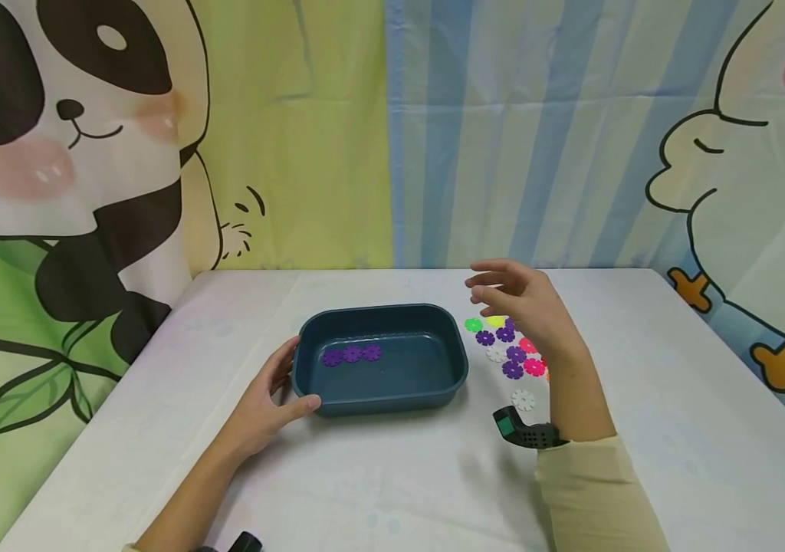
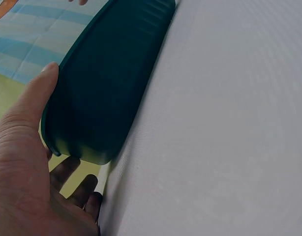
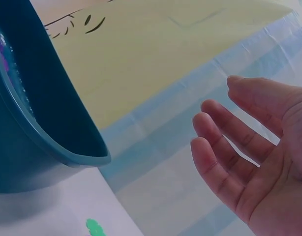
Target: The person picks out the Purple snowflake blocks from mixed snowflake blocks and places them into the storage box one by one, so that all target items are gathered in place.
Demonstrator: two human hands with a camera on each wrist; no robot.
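Tub of dark teal sits toward the far edge of the table, its left end gripped by the left hand, three purple snowflake discs inside. The right hand, relaxed and empty, hangs near loose discs; a low sweep could scatter them.

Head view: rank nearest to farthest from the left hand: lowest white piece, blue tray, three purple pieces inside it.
1. Blue tray: left hand holds its left end.
2. Three purple pieces: in the tray, left of middle.
3. Lowest white piece: on the table, right of the tray.
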